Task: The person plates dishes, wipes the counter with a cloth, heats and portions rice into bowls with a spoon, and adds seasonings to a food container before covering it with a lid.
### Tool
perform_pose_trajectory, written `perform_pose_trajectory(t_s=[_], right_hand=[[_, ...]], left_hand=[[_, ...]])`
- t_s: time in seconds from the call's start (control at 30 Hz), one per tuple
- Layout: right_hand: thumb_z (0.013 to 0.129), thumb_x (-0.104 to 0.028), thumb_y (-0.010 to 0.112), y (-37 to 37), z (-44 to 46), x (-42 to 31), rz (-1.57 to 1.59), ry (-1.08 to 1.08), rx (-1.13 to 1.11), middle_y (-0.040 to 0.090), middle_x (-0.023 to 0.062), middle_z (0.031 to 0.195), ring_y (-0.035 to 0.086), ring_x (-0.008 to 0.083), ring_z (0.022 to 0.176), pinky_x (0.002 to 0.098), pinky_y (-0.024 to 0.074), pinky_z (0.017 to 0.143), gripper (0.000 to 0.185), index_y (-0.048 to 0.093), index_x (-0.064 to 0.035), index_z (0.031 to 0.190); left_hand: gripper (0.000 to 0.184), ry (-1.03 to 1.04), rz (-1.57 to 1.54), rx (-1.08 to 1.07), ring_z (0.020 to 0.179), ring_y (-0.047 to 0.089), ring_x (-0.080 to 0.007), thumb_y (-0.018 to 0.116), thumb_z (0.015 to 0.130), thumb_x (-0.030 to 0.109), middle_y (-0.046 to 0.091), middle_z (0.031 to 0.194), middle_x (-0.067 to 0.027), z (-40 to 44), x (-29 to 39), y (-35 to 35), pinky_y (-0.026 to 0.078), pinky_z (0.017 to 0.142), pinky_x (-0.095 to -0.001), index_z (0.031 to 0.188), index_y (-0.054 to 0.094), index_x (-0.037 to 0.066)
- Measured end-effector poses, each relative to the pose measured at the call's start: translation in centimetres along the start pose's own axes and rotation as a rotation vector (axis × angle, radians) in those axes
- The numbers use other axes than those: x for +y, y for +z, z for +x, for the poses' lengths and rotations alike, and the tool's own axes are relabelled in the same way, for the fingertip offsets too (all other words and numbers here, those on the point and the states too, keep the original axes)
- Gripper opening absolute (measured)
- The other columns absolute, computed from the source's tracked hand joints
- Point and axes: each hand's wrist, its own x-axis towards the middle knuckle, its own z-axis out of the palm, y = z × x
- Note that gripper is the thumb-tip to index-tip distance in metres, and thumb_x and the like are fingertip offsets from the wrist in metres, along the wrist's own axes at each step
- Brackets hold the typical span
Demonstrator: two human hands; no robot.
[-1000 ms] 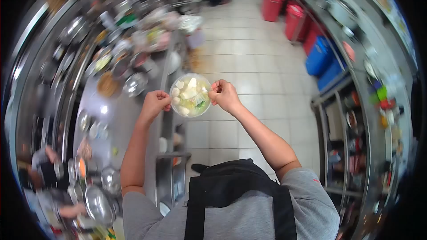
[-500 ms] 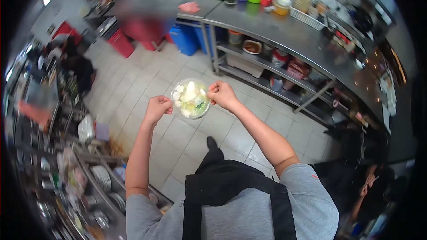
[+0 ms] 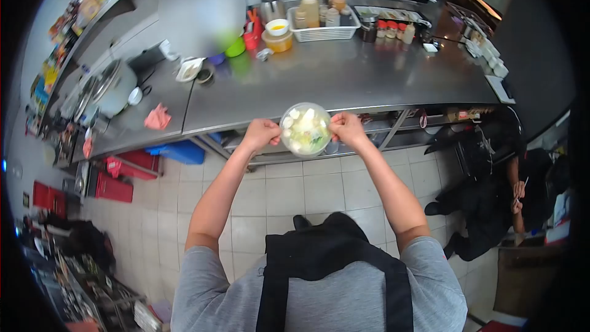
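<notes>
A round, clear bowl (image 3: 305,130) hangs in the air in front of my chest, just short of the steel counter (image 3: 344,77). White chunks and green leaves in pale liquid show inside it. My left hand (image 3: 262,134) pinches the bowl's left rim between thumb and fingers. On the opposite side my right hand (image 3: 348,130) grips the right rim the same way. The bowl looks about level.
On the counter stand a white basket of bottles (image 3: 324,24), a yellow-filled tub (image 3: 277,41), a pink cloth (image 3: 158,117) and a large pot (image 3: 114,89). A person in black (image 3: 485,209) stands at the right. Red bins (image 3: 114,187) and a blue bin (image 3: 184,151) stand below.
The view has swung right, from the aisle and the cluttered left table round to the steel counter, now straight ahead. Both hands still hold the bowl, which appears further right in view.
</notes>
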Motion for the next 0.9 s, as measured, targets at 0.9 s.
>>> perform_pose_trajectory(t_s=[0.9], right_hand=[[0.084, -0.008, 0.068, -27.3, 40.6, 0.9, -0.103, 0.138, -0.482, 0.069, 0.0131, 0.086, 0.069, 0.0173, 0.067, 0.0299, 0.0579, 0.059, 0.022, 0.062, 0.0066, 0.099]], left_hand=[[0.019, -0.067, -0.014, 0.193, 0.065, 0.066, -0.0118, 0.069, 0.087, 0.012, 0.07, 0.076, -0.0083, 40.2, 4.9, 14.2, 0.056, 0.06, -0.0261, 0.091, 0.069, -0.006]])
